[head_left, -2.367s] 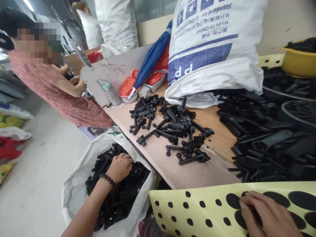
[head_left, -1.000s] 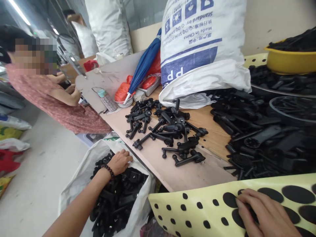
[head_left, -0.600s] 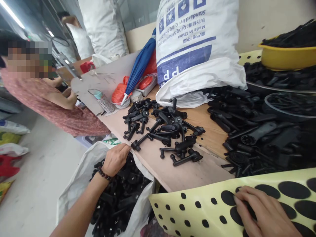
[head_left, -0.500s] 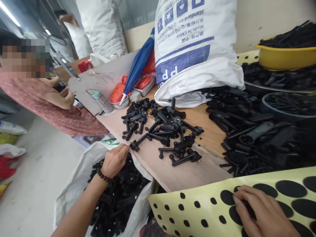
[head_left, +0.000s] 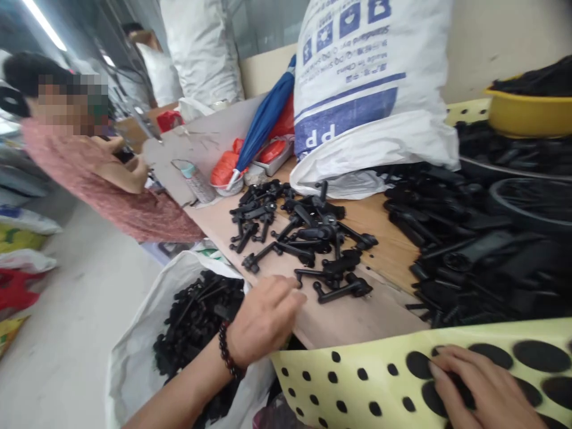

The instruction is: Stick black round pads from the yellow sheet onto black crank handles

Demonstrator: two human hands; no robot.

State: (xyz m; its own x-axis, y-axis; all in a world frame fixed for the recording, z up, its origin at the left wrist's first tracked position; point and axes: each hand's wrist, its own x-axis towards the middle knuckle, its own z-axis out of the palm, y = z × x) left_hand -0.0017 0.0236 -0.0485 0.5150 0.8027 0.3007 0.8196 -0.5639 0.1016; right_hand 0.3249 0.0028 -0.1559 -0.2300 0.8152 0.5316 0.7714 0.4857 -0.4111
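My left hand (head_left: 270,316), a beaded bracelet at its wrist, is above the table's front edge, close to several black crank handles (head_left: 344,290) with round knobs. Its fingers are loosely bent and apart, slightly blurred, and nothing shows in them. Over the yellow sheet (head_left: 353,390) of black round stickers lies my right hand (head_left: 485,384). Thumb and forefinger close together at the edge of one black round sticker (head_left: 462,387), which the hand partly covers.
A white sack (head_left: 129,351) of black parts stands open below the table. Behind the handles are a large printed sack (head_left: 375,83), a folded blue umbrella (head_left: 268,113) and a bottle (head_left: 196,182). Black parts heap (head_left: 473,256) at right, near a yellow basin (head_left: 531,113). A person (head_left: 107,173) works at left.
My left hand has moved right from over the sack to beside the handles. My right hand keeps its place on the sheet. The view has shifted slightly.
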